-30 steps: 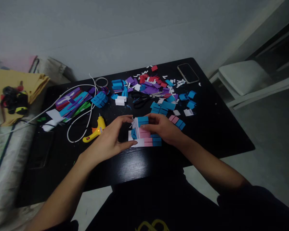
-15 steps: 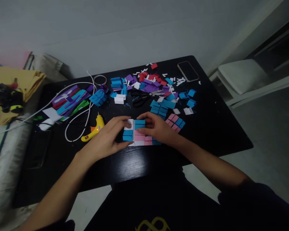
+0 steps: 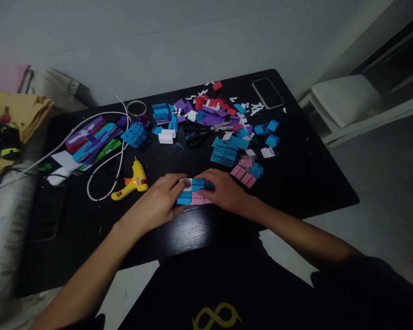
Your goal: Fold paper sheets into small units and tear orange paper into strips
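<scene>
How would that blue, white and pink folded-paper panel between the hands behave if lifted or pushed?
The folded-paper panel is probably light, since it looks like thin paper. It may flex along the visible lines between its coloured blocks. Its flat, blocky shape makes rolling unlikely.

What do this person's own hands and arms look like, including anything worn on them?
The left hand and right hand are bare, without gloves; no watch or bracelet shows. The right sleeve is dark and loose, ending near the elbow. Only a dark edge of the left sleeve shows. I can make out no markings on either.
</scene>
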Motion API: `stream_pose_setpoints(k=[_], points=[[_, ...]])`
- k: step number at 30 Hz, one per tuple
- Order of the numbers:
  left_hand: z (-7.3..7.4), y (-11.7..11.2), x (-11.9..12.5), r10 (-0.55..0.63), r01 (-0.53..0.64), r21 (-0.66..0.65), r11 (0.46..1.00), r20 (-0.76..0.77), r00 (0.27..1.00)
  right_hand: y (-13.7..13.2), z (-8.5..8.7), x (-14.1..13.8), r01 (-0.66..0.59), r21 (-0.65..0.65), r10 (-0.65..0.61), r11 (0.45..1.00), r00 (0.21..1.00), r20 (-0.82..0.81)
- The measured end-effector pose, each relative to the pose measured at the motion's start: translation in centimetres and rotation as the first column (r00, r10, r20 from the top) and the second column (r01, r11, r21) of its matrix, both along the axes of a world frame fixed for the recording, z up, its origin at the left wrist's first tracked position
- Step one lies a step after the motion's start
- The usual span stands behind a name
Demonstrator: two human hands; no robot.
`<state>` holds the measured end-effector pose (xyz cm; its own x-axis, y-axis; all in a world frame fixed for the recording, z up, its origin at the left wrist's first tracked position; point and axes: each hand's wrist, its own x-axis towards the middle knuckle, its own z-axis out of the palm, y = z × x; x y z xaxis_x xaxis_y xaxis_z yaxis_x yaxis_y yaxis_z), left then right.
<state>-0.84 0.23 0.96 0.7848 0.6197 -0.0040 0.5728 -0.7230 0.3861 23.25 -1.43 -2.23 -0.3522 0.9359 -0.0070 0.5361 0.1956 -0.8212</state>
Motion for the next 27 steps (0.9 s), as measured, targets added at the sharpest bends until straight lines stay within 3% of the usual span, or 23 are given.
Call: stream_pose_setpoints(k=[9, 17, 27], points=[[-1.1, -0.4, 0.1, 0.025, -0.025, 0.018, 1.000, -0.012, 1.000, -0.2, -1.1, 0.5, -0.074, 0.137, 0.056, 0.988, 0.989, 0.135], [-1.6, -0.2, -0.1, 0.046, -0.046, -0.005, 0.999, -0.011, 0.999, -0.8, -1.0, 1.6, -0.180, 0.118, 0.152, 0.976, 0.965, 0.212], [-1.8, -0.4, -0.1, 0.008, -0.008, 0.019, 1.000, -0.044, 0.999, -0.9, -0.9, 1.4, -0.219, 0.136, 0.171, 0.966, 0.939, 0.299]])
